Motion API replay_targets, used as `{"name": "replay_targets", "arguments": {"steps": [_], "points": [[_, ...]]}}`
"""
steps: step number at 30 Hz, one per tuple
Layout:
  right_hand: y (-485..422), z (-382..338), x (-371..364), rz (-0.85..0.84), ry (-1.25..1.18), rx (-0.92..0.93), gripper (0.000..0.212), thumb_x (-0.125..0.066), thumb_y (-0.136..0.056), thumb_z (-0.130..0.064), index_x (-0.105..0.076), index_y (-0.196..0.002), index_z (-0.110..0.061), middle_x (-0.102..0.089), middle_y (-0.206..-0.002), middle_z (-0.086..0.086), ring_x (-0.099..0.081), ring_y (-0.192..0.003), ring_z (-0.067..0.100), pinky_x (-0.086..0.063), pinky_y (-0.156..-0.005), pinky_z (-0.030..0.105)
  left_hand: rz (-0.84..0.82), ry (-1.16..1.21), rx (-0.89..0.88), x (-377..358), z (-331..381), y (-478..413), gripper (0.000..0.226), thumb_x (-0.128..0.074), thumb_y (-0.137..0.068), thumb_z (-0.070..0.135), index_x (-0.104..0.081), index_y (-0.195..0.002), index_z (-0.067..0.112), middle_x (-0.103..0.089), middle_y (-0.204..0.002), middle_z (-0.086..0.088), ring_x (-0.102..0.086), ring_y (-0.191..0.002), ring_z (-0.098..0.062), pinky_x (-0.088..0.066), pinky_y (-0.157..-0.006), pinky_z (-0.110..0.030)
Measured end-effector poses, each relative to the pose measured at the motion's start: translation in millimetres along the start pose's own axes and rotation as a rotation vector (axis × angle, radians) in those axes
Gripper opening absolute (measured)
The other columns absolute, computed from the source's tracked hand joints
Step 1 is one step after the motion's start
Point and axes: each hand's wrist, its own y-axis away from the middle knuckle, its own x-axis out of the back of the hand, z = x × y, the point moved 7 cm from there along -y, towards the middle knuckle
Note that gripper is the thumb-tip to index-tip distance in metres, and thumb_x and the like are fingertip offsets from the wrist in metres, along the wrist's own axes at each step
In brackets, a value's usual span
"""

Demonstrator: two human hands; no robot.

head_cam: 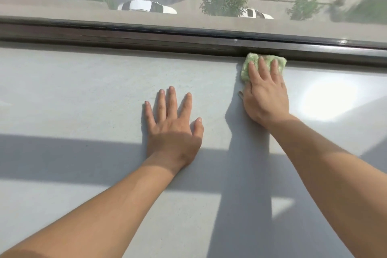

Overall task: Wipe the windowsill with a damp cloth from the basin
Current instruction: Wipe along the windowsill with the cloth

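A wide pale grey windowsill (83, 94) fills the lower part of the view. My right hand (265, 94) presses flat on a folded light green cloth (247, 69) at the sill's far edge, right against the dark window frame. The cloth's far and left parts stick out past my fingers. To the right of the cloth the sill looks glossy with a bright glare; to the left it looks matte. My left hand (173, 125) rests palm down on the sill, fingers spread, holding nothing. No basin is in view.
The dark window frame (146, 37) runs across the view behind the sill. Through the glass I see a street far below with parked cars and trees. A band of shadow crosses the sill under my forearms.
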Motion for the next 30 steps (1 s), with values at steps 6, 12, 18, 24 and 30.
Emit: {"name": "replay_targets", "arguments": {"steps": [6, 12, 18, 24, 30], "points": [[11, -39, -10, -0.119, 0.041, 0.368, 0.068, -0.016, -0.091, -0.048, -0.022, -0.155, -0.025, -0.014, -0.165, -0.004, -0.001, -0.153, 0.025, -0.011, -0.122, 0.041, -0.012, -0.005, 0.002, 1, -2, -1, 0.066, -0.017, -0.096, 0.052, 0.003, -0.157, 0.035, 0.016, -0.166, -0.004, 0.023, -0.150, -0.023, 0.011, -0.118, -0.055], [-5, 53, 14, 0.022, -0.010, -0.026, 0.065, -0.037, -0.093, -0.037, -0.025, -0.154, -0.021, -0.016, -0.164, 0.005, -0.004, -0.151, 0.033, -0.012, -0.122, 0.046, -0.012, -0.008, -0.004, 2, 0, 0, 0.066, -0.013, -0.096, 0.052, 0.007, -0.156, 0.034, 0.018, -0.165, -0.006, 0.025, -0.149, -0.024, 0.012, -0.118, -0.056], [25, 14, 0, -0.069, 0.021, 0.245, 0.058, -0.029, -0.099, -0.036, -0.021, -0.156, -0.026, -0.012, -0.165, -0.002, 0.001, -0.153, 0.026, -0.011, -0.123, 0.043, -0.023, -0.010, -0.005, 2, -3, 1, 0.065, -0.013, -0.097, 0.052, 0.007, -0.156, 0.034, 0.018, -0.165, -0.007, 0.025, -0.149, -0.024, 0.013, -0.118, -0.057], [11, 64, 10, 0.017, -0.016, -0.100, 0.057, -0.034, -0.099, -0.031, -0.020, -0.154, -0.023, -0.011, -0.165, 0.004, 0.001, -0.151, 0.033, -0.012, -0.121, 0.048, 0.027, 0.086, -0.158, -1, 10, 2, 0.057, -0.022, -0.100, 0.045, -0.017, -0.156, 0.034, 0.004, -0.167, 0.000, 0.014, -0.152, -0.015, 0.011, -0.120, -0.052], [56, 60, 0, -0.144, 0.032, 0.216, 0.057, -0.035, -0.102, -0.038, -0.015, -0.155, -0.035, -0.004, -0.165, -0.014, 0.009, -0.152, 0.015, -0.008, -0.123, 0.038, -0.027, 0.042, -0.146, -5, 10, -2, 0.056, -0.022, -0.101, 0.045, -0.017, -0.156, 0.035, 0.003, -0.167, 0.001, 0.013, -0.152, -0.016, 0.012, -0.120, -0.052]]}}
